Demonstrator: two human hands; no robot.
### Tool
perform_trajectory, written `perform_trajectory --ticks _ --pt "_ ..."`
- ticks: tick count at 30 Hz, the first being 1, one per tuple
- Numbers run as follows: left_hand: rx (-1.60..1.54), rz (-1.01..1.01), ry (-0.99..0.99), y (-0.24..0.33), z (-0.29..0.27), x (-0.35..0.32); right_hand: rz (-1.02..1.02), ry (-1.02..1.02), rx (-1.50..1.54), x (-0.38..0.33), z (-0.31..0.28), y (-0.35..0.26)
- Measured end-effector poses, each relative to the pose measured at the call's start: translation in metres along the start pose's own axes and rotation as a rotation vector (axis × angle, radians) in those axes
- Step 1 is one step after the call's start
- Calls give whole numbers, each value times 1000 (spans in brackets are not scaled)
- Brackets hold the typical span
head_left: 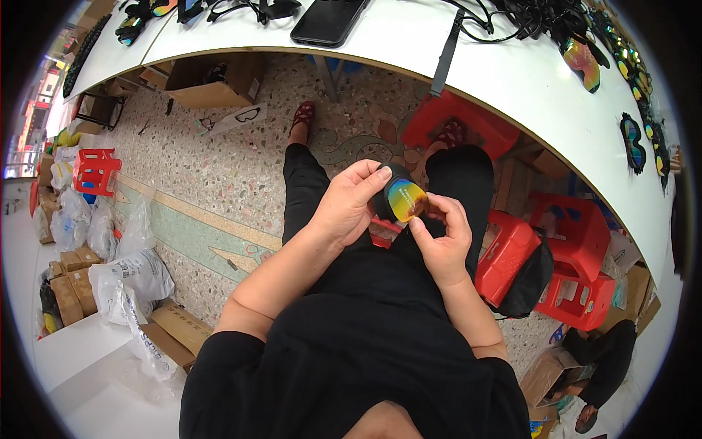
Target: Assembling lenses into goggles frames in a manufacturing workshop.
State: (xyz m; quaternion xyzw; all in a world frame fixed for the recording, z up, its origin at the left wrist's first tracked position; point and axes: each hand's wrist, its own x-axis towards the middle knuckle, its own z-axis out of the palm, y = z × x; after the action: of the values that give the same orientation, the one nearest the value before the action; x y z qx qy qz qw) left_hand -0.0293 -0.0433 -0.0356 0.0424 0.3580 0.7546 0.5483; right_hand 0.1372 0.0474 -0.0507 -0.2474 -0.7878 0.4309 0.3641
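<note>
Above my lap, both hands hold a pair of goggles [406, 199] with a black rim and a mirrored yellow, green and orange lens. My left hand [346, 201] is closed on the dark rim at the upper left, thumb on top. On the other side, my right hand [447, 240] pinches the lens edge between thumb and fingers. The goggles are tilted, and part of them is hidden behind my fingers.
A white table [409, 51] curves ahead, bearing a black phone [329, 20], a mirrored lens [583, 64] and several goggles. Red stools [578, 234] stand at right, near another person's leg [613, 358]. Cardboard boxes [216, 82] and plastic bags [131, 282] lie about.
</note>
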Motion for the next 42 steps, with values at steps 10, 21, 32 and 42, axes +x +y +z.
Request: perform_trajectory --ticks 10,21,32,42 --pt "6 -24 -38 0 -1 1 -99 49 -68 1 -5 -4" --pt "103 53 -20 -4 5 -6 -123 32 -54 -1 -4 -1" --pt "590 197 -213 13 -15 -23 -60 24 51 -3 -3 -2" --pt "887 -115 -360 52 5 -16 -84 -12 65 -9 -1 -5"
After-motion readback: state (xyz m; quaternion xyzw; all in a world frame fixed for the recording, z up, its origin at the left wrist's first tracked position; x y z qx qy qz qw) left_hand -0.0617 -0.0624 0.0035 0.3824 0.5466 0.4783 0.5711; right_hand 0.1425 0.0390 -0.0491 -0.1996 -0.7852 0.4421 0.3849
